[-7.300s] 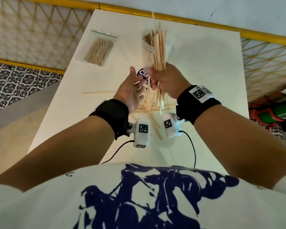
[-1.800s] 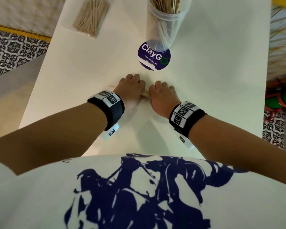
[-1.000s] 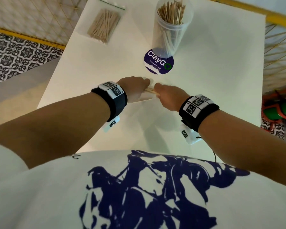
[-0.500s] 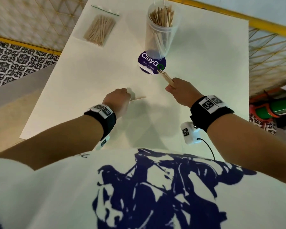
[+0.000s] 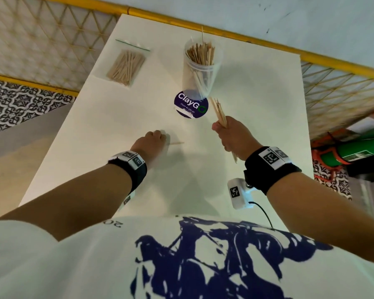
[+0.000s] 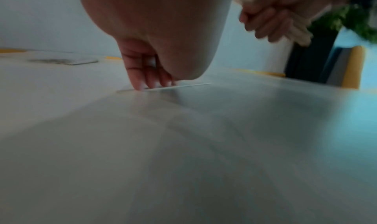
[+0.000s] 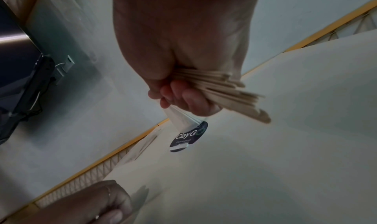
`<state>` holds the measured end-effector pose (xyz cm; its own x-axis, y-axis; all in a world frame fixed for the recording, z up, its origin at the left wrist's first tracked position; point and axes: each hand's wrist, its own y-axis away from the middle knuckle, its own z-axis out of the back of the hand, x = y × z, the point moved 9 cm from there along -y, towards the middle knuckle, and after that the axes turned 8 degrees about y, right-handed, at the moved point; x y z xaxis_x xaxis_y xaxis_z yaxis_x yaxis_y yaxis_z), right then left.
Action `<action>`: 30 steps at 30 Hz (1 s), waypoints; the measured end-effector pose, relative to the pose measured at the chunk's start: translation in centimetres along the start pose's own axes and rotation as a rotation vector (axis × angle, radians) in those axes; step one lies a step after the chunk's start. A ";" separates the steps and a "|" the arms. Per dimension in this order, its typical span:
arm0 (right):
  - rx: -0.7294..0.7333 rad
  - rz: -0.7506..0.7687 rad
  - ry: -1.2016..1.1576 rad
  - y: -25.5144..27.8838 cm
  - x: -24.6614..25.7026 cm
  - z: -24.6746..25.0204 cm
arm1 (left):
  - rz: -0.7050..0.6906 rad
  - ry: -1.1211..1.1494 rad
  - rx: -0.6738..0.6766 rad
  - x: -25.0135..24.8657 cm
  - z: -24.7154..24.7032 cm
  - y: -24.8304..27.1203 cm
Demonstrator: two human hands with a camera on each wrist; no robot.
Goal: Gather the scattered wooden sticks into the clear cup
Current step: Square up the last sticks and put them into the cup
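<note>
While the left hand (image 5: 151, 141) fingertips pin a sideways stick (image 5: 177, 143), the right hand (image 5: 232, 134) grips a cup-pointing bundle (image 5: 219, 112).

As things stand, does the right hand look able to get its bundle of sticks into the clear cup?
Probably yes. The right hand grips the bundle of sticks just beside the clear cup, with nothing between them. The cup's mouth is open, though already crowded with sticks, so the hand must lift above the rim.

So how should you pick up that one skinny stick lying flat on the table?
Pinch the single stick near its middle, coming from above. It lies flat on the white table and is very thin, so nothing fits underneath. The left hand already has fingertips on one end; pressing there might tip the free end up for an easier grip.
</note>
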<state>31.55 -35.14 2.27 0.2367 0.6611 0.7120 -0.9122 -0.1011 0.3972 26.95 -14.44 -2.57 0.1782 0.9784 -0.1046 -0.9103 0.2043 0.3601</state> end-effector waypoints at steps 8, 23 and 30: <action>0.039 -0.091 -0.143 -0.1 -1.1 -2.9 | 0.103 0.497 -0.161 3.5 0.9 -0.2; -0.018 -0.147 -0.169 -0.4 0.4 -5.7 | 0.079 0.138 -0.057 3.5 0.5 -2.1; -0.191 0.083 -0.746 -0.5 7.3 -3.4 | -0.202 1.064 -0.220 -1.3 9.1 -2.0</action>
<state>32.65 -27.73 5.33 0.2658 -0.0260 0.9637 -0.9626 0.0466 0.2667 31.94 -15.82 5.33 0.0153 0.3798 -0.9249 -0.9660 0.2443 0.0844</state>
